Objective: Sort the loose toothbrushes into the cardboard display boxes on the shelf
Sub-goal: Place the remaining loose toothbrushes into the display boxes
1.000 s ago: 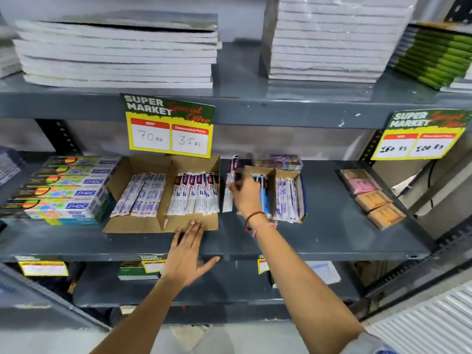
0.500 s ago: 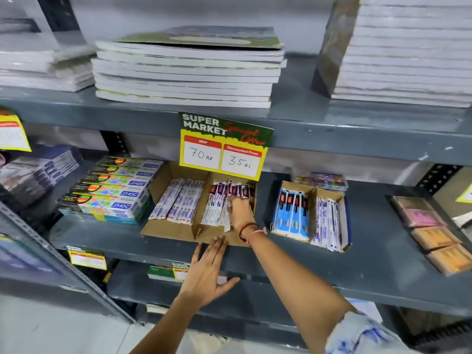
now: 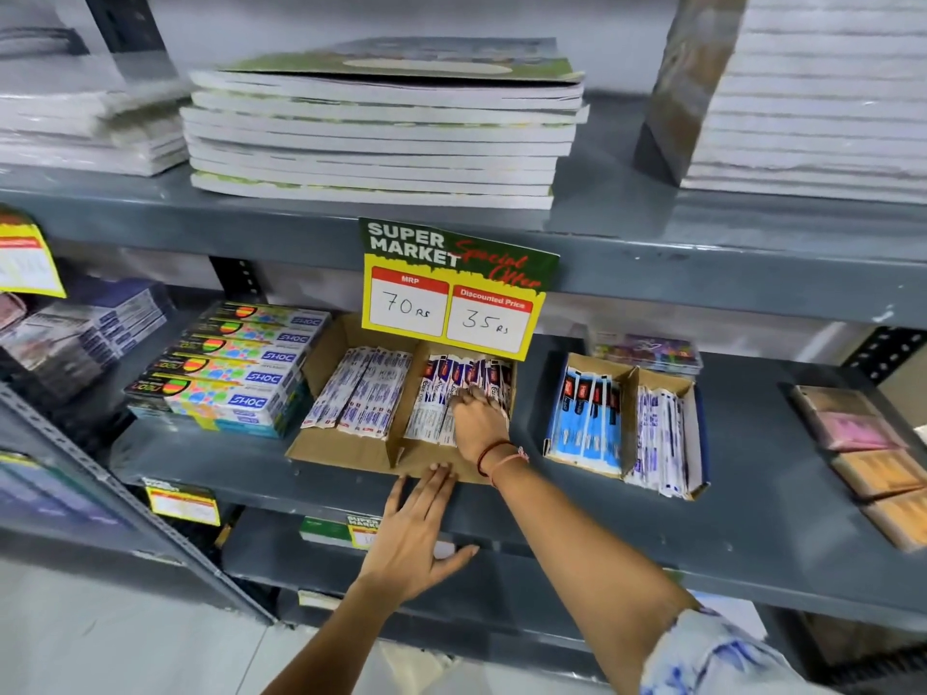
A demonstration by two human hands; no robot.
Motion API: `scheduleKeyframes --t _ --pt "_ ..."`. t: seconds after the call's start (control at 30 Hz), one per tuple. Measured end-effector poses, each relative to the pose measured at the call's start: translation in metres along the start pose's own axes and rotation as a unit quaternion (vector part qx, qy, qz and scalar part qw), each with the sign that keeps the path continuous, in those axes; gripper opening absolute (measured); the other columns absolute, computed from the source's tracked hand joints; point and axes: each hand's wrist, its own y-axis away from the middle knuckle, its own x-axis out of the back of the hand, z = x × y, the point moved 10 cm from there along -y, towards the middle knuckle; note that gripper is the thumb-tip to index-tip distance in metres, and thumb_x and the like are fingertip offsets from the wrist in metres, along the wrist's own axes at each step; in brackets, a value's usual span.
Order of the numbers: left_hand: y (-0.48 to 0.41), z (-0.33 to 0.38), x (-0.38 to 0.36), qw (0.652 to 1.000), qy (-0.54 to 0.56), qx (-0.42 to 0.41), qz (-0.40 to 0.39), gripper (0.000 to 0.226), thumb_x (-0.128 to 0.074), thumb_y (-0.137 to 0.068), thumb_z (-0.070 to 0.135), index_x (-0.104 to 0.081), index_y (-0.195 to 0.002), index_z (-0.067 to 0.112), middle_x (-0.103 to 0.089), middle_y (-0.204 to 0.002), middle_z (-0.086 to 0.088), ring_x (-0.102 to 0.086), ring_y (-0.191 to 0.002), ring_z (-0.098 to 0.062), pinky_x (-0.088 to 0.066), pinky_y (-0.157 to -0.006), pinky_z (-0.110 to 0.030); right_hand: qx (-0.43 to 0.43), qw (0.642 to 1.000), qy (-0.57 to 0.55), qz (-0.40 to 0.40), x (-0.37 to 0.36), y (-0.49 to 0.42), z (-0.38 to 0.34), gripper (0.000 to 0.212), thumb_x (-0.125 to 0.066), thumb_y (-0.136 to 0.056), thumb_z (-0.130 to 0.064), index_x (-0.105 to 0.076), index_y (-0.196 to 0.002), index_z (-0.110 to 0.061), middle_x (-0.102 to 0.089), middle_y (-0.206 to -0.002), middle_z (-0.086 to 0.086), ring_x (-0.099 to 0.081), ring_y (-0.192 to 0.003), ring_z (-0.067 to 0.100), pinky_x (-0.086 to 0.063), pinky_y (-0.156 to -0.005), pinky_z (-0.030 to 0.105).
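A brown two-compartment cardboard box (image 3: 346, 451) stands on the middle shelf. Its left compartment holds white toothbrush packs (image 3: 358, 393); its right compartment holds red-and-blue topped packs (image 3: 441, 383). My right hand (image 3: 476, 423) reaches into the right compartment, fingers curled down onto the packs there. My left hand (image 3: 416, 534) lies flat and spread on the shelf's front edge, fingertips touching the box front. To the right, a second cardboard box (image 3: 694, 393) holds blue packs (image 3: 584, 418) and white packs (image 3: 657, 433).
Stacked toothpaste cartons (image 3: 236, 363) sit left of the box. A yellow price sign (image 3: 451, 288) hangs over the box's back edge. Notebook stacks (image 3: 386, 127) fill the upper shelf. Wrapped soap bars (image 3: 863, 443) lie at the far right. A lower shelf (image 3: 602, 574) runs below.
My right hand moved left from the second box to the first box's right compartment, carrying a pack, and now presses among the packs. My left hand stayed at the box front.
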Motion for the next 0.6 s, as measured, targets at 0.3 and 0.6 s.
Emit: scheduleKeyframes --t 0.3,0.6 --pt "0.000 0.001 0.002 1.000 -0.003 0.003 0.000 0.084 -0.035 -0.085 0.069 -0.037 -0.139 0.006 -0.042 -0.143 -0.010 -0.032 -0.134 -0.022 -0.017 -0.106 -0.046 -0.032 0.996 -0.076 0.032 0.003 0.005 0.013 0.048 -0.030 -0.102 -0.025 -0.029 -0.144 -0.002 -0.026 -0.155 0.017 -0.018 -0.147 0.028 -0.012 -0.122 0.042" --pt "0.000 0.003 0.005 1.000 0.000 0.002 0.002 0.083 -0.033 -0.085 0.069 -0.041 -0.137 0.005 -0.043 -0.141 -0.011 -0.032 -0.134 -0.022 -0.017 -0.106 -0.046 -0.062 0.992 -0.107 0.005 -0.006 0.008 0.018 0.062 -0.029 -0.101 -0.040 -0.025 -0.144 0.004 -0.026 -0.154 0.023 -0.018 -0.146 0.033 -0.013 -0.123 0.043"
